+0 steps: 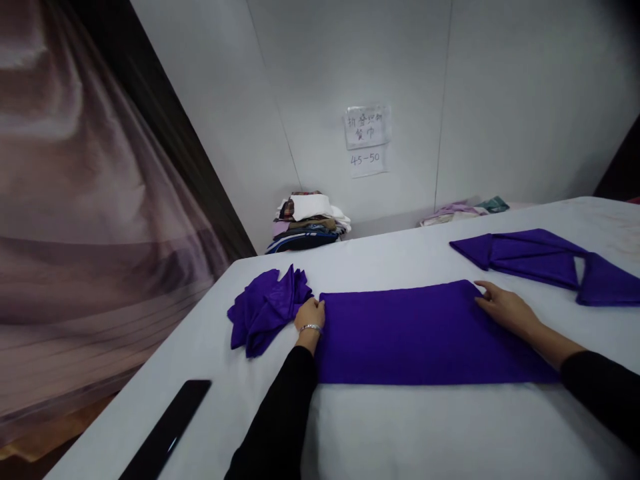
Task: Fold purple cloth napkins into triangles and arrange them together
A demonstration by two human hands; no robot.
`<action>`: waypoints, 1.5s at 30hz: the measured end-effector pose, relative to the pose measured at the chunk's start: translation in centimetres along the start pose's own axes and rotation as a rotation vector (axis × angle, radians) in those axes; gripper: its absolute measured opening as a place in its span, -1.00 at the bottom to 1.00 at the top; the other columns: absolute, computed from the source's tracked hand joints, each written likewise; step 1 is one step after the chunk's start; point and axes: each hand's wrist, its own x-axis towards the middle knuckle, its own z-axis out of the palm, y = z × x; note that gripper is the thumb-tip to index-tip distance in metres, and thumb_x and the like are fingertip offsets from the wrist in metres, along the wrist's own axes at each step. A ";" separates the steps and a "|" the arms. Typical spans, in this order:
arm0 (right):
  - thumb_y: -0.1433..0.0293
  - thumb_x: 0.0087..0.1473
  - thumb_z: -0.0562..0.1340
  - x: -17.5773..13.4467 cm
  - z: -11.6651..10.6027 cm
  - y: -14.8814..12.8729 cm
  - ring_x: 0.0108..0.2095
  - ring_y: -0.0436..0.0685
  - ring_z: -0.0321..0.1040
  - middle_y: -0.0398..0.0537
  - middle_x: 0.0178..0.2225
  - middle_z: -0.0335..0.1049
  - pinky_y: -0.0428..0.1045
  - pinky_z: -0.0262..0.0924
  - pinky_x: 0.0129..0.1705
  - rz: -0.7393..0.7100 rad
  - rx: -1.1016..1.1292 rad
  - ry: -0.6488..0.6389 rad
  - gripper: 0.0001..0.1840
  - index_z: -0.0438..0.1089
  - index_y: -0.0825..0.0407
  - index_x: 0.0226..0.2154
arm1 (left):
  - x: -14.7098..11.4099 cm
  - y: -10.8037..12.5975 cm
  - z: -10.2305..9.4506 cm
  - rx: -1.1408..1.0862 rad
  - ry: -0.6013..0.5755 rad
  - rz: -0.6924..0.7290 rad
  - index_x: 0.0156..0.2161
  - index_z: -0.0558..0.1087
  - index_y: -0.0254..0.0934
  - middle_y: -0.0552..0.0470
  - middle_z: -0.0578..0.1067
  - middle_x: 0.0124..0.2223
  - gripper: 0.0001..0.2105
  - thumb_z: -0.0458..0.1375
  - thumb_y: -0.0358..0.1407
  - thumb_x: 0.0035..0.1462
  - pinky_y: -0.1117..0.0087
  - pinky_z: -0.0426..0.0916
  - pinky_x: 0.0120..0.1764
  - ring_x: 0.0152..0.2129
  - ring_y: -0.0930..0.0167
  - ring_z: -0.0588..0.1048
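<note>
A purple napkin [405, 337] lies folded into a long rectangle in front of me, its long near edge straight. My left hand [311, 316], with a silver bracelet at the wrist, is closed on its far left corner. At the far right corner, my right hand [503, 308] has thumb and fingertips on the edge, and the cloth slants down beneath that hand and forearm. Just left of my left hand sits a crumpled heap of purple cloth [267, 310]. Beyond my right hand lies another purple napkin [535, 257], folded into a band with pointed ends.
The white-covered table [390, 427] stands against a pale wall with handwritten paper signs [367, 137]. A black flat object [167, 427] rests at the near left. Behind the table are a clothes stack [310, 220] and more cloths [460, 211]. A curtain [90, 220] hangs left.
</note>
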 end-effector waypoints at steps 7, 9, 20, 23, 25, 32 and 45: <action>0.31 0.03 0.00 -0.8 -1.0 -1.7 -0.21 0.24 0.36 0.09 -0.20 0.43 0.02 0.18 -0.29 0.007 -0.119 -0.019 -0.48 0.16 0.07 0.06 | 0.3 0.1 -0.2 0.025 -0.029 0.001 -0.43 0.40 -0.18 -0.01 0.53 -0.35 -0.77 0.00 -0.11 0.05 0.39 0.23 -0.40 -0.34 0.30 0.48; 0.33 0.03 -0.01 -1.0 -1.1 -1.9 -0.18 0.24 0.35 0.09 -0.15 0.41 0.02 0.19 -0.27 -0.004 -0.153 -0.015 -0.49 0.16 0.06 0.07 | 0.3 0.2 -0.3 0.027 -0.036 0.003 -0.43 0.40 -0.18 -0.01 0.53 -0.35 -0.76 0.00 -0.10 0.05 0.40 0.23 -0.40 -0.35 0.31 0.48; 0.39 0.05 0.00 -1.0 -1.4 -2.5 -0.09 0.21 0.29 0.11 -0.01 0.32 0.02 0.16 -0.14 -0.017 -0.182 -0.019 -0.49 0.14 0.10 0.08 | 0.7 0.1 -0.6 0.058 -0.081 0.034 -0.42 0.39 -0.18 -0.05 0.53 -0.32 -0.72 -0.05 -0.07 0.06 0.35 0.25 -0.38 -0.33 0.25 0.48; 0.40 0.05 0.00 -1.1 -1.6 -2.8 -0.10 0.20 0.30 0.11 -0.02 0.32 0.01 0.15 -0.15 0.000 -0.184 -0.012 -0.50 0.14 0.10 0.08 | 0.8 0.2 -0.8 0.064 -0.096 0.047 -0.42 0.38 -0.18 -0.05 0.53 -0.33 -0.72 -0.06 -0.07 0.05 0.35 0.25 -0.39 -0.33 0.24 0.48; 0.40 0.05 0.00 -1.2 -1.7 -3.0 -0.10 0.20 0.30 0.10 -0.02 0.32 0.01 0.15 -0.16 0.009 -0.186 -0.014 -0.51 0.14 0.09 0.07 | 0.8 0.2 -0.9 0.065 -0.101 0.050 -0.43 0.39 -0.18 -0.05 0.53 -0.33 -0.72 -0.06 -0.07 0.05 0.35 0.25 -0.40 -0.34 0.24 0.47; 0.41 0.07 -0.01 -1.3 -1.9 -3.6 -0.10 0.20 0.30 0.12 -0.03 0.32 0.00 0.14 -0.16 0.029 -0.214 -0.033 -0.51 0.12 0.10 0.08 | 1.0 0.2 -0.7 0.064 -0.115 0.036 -0.41 0.40 -0.17 -0.07 0.53 -0.31 -0.70 -0.06 -0.04 0.04 0.33 0.27 -0.39 -0.33 0.21 0.48; 0.18 0.07 0.06 -3.8 -1.9 -11.3 0.13 0.25 -0.01 0.13 0.15 0.06 0.10 -0.06 0.09 -0.453 0.005 -0.191 -0.42 0.13 0.08 0.11 | -3.2 3.4 -0.4 -0.007 0.005 0.456 -0.08 0.37 -0.30 -0.12 0.42 -0.03 -0.65 -0.05 -0.15 0.12 0.37 0.20 -0.03 -0.07 0.33 0.36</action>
